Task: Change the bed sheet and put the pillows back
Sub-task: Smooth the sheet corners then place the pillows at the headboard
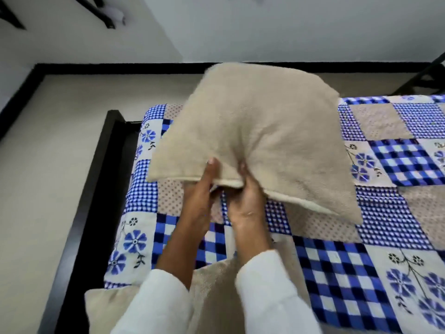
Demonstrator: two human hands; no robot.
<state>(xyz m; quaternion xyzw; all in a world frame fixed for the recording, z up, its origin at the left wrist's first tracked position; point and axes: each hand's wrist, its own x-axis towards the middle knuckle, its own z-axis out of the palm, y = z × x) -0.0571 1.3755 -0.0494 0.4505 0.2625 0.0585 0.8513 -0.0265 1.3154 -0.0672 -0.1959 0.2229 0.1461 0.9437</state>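
Observation:
A beige fuzzy pillow (262,138) hangs lifted over the bed, bent at its near edge. My left hand (204,189) grips that near edge with the thumb on top. My right hand (248,201) holds the same edge just beside it, fingers tucked under the fabric. Below lies the blue, white and beige patchwork sheet (337,273) with flower squares, spread over the mattress. A second beige pillow (149,302) lies at the near left corner of the bed, partly hidden by my white sleeves.
The black bed frame (96,189) runs along the bed's left side. Beige floor (55,141) lies left and beyond, with a black skirting board and white walls. A dark frame piece (423,78) stands at the far right.

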